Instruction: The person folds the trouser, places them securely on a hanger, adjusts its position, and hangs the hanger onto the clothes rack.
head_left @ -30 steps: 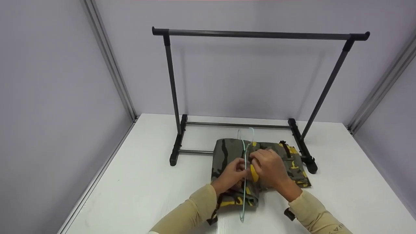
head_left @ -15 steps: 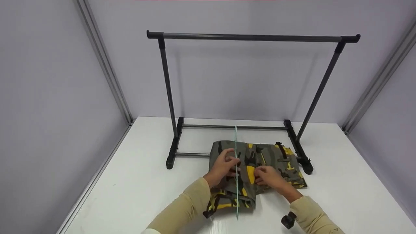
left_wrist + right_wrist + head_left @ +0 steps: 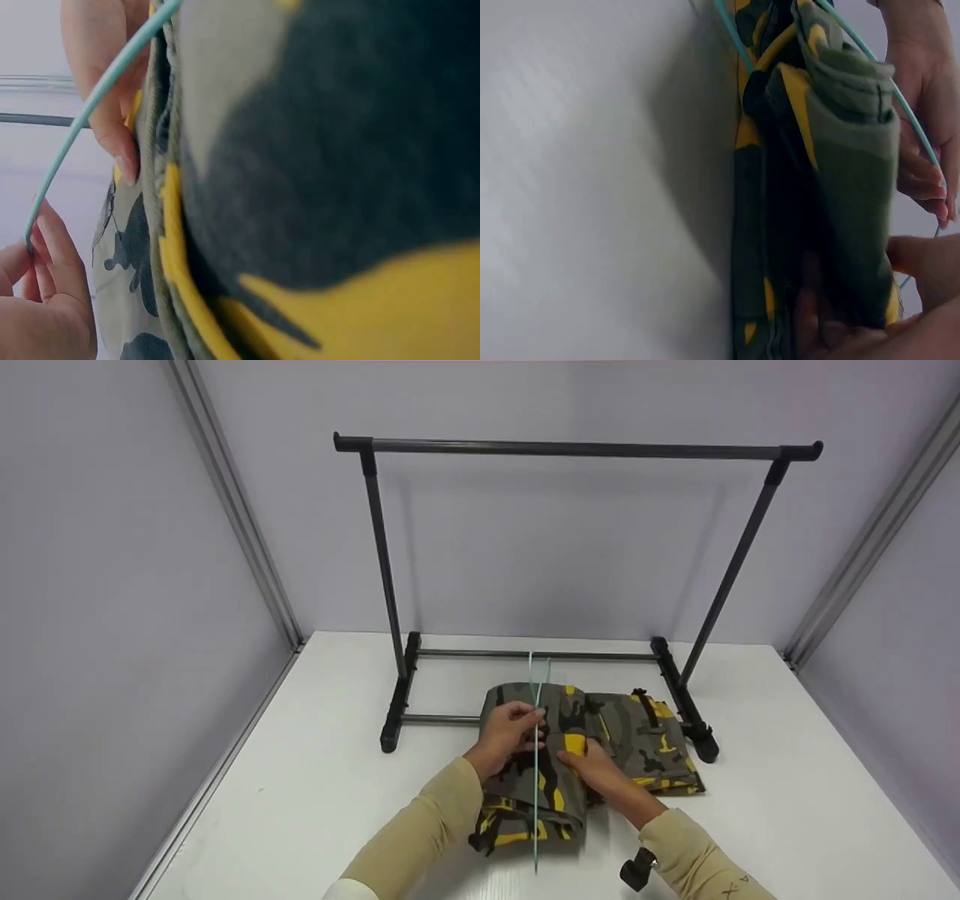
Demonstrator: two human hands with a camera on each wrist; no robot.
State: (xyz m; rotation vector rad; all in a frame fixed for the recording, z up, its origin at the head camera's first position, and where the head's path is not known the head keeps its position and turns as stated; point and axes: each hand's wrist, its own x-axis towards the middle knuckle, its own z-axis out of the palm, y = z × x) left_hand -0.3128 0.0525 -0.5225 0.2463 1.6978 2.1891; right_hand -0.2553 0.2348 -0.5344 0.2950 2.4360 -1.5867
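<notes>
Camouflage trousers in grey-green, black and yellow lie folded, their left part doubled over. A thin mint-green clothes hanger stands edge-on at this folded part, its hook end toward the rack. My left hand pinches the hanger's upper wire between thumb and fingertips, clearly seen in the left wrist view, where the hanger bends down to the fingers. My right hand grips the fold's right edge, thumb on top. In the right wrist view, the right-hand fingers reach inside the fold, partly in shadow.
A black garment rack stands behind the trousers, and its base bars run behind and beneath them. White table surrounds the garment. Grey panels wall in the back and sides. A small black device sits at the right cuff.
My right hand has gone from the top of the trousers down to the fold's right edge and now grips it. My left hand has shifted up the hanger, which stays at the fold.
</notes>
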